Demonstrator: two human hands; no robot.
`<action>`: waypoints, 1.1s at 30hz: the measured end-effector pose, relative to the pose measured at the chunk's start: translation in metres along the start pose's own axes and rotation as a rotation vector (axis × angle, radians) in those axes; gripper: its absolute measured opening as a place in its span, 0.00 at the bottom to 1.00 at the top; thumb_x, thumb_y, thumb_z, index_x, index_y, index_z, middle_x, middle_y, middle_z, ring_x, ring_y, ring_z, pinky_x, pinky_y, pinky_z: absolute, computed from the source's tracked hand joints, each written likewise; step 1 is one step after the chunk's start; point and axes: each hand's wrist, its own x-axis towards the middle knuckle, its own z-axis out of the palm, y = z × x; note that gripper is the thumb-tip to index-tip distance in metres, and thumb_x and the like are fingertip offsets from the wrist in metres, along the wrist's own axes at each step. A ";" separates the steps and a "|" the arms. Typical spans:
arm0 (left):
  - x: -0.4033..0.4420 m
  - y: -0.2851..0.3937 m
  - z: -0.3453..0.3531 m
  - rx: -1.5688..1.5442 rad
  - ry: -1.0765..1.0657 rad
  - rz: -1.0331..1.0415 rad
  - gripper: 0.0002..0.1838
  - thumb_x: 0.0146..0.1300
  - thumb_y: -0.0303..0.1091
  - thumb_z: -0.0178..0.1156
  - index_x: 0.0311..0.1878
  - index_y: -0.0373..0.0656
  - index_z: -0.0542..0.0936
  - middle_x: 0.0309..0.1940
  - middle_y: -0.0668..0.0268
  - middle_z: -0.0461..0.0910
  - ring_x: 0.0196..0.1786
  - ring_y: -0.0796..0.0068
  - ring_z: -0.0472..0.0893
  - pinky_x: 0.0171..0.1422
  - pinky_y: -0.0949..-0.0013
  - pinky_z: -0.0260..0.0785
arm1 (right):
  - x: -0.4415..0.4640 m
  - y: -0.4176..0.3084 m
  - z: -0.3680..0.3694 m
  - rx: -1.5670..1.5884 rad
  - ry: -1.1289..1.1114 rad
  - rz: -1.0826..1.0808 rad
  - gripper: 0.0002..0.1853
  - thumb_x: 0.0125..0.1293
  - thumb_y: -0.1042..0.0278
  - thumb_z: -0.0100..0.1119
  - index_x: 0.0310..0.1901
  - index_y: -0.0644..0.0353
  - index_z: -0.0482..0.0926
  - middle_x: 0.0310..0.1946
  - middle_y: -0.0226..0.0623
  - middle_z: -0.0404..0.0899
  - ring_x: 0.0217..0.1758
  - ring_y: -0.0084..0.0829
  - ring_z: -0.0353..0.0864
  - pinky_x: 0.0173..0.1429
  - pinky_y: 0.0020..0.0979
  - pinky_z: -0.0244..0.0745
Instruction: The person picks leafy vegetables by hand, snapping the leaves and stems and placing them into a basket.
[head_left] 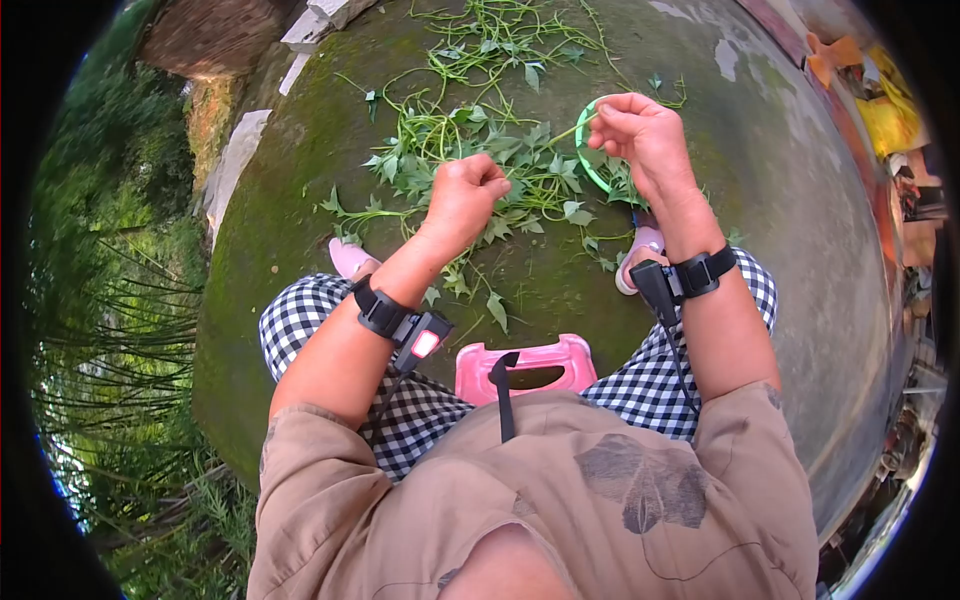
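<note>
Green vines beneath curled left hand, contents unclear, right hand pinching a stem before a green rim.

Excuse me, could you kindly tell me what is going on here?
A person is handling leafy green vines spread on the mossy ground in front of them. The right hand pinches a thin green stem beside a bright green rim, mostly hidden. The left hand is over the vines, fingers curled closed; whether it holds anything is unclear. A pink plastic piece shows between the person's legs.
</note>
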 end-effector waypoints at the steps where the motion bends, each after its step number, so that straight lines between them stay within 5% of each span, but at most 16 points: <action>1: 0.000 -0.001 -0.001 -0.011 -0.004 -0.016 0.07 0.55 0.28 0.66 0.31 0.34 0.79 0.21 0.69 0.76 0.26 0.81 0.70 0.30 0.71 0.63 | 0.001 -0.001 -0.007 0.010 0.024 -0.006 0.04 0.64 0.73 0.59 0.38 0.63 0.80 0.27 0.34 0.82 0.24 0.22 0.81 0.27 0.19 0.71; 7: 0.000 -0.010 -0.001 -0.008 -0.012 -0.063 0.07 0.53 0.28 0.66 0.30 0.34 0.80 0.21 0.64 0.77 0.25 0.77 0.73 0.32 0.68 0.66 | 0.013 0.004 -0.063 -0.042 0.327 -0.013 0.03 0.63 0.77 0.59 0.38 0.64 0.79 0.26 0.35 0.82 0.24 0.23 0.82 0.27 0.21 0.73; 12: 0.002 -0.018 0.001 -0.159 -0.036 -0.163 0.07 0.53 0.29 0.67 0.32 0.34 0.81 0.22 0.67 0.78 0.26 0.79 0.72 0.32 0.70 0.66 | 0.023 0.024 -0.086 -0.392 0.732 -0.077 0.16 0.56 0.75 0.66 0.47 0.70 0.79 0.31 0.38 0.82 0.23 0.24 0.78 0.25 0.23 0.72; 17: 0.000 -0.007 0.000 -0.208 -0.060 -0.106 0.05 0.59 0.29 0.65 0.33 0.37 0.81 0.20 0.74 0.74 0.21 0.86 0.67 0.24 0.77 0.58 | 0.016 0.038 -0.049 -0.362 0.369 -0.048 0.08 0.56 0.77 0.61 0.38 0.65 0.83 0.28 0.34 0.83 0.22 0.21 0.77 0.29 0.24 0.74; 21: -0.001 -0.001 -0.002 -0.217 -0.072 -0.124 0.06 0.59 0.30 0.65 0.33 0.37 0.82 0.20 0.74 0.75 0.21 0.86 0.68 0.25 0.77 0.60 | -0.004 0.037 0.001 -0.393 -0.201 -0.108 0.13 0.58 0.73 0.60 0.45 0.61 0.82 0.30 0.29 0.80 0.25 0.17 0.75 0.31 0.20 0.71; 24: -0.001 0.001 0.000 -0.224 -0.090 -0.141 0.05 0.60 0.30 0.65 0.33 0.37 0.82 0.21 0.74 0.75 0.21 0.86 0.69 0.25 0.77 0.61 | -0.010 0.039 0.019 -0.424 -0.405 -0.225 0.17 0.59 0.72 0.60 0.52 0.58 0.80 0.32 0.28 0.79 0.30 0.17 0.75 0.35 0.21 0.72; 27: -0.001 0.001 0.000 -0.257 -0.100 -0.139 0.05 0.60 0.30 0.65 0.33 0.38 0.82 0.21 0.74 0.76 0.22 0.86 0.69 0.25 0.77 0.62 | -0.012 0.036 0.029 -0.560 -0.549 -0.193 0.23 0.60 0.72 0.59 0.59 0.55 0.75 0.37 0.26 0.76 0.34 0.15 0.73 0.39 0.21 0.71; 33: -0.004 0.014 0.000 -0.381 -0.127 -0.238 0.04 0.59 0.29 0.65 0.34 0.38 0.82 0.22 0.73 0.77 0.20 0.85 0.71 0.23 0.78 0.62 | -0.007 0.053 0.035 -0.478 -0.512 -0.132 0.08 0.61 0.70 0.60 0.39 0.65 0.80 0.27 0.27 0.77 0.30 0.17 0.73 0.36 0.22 0.70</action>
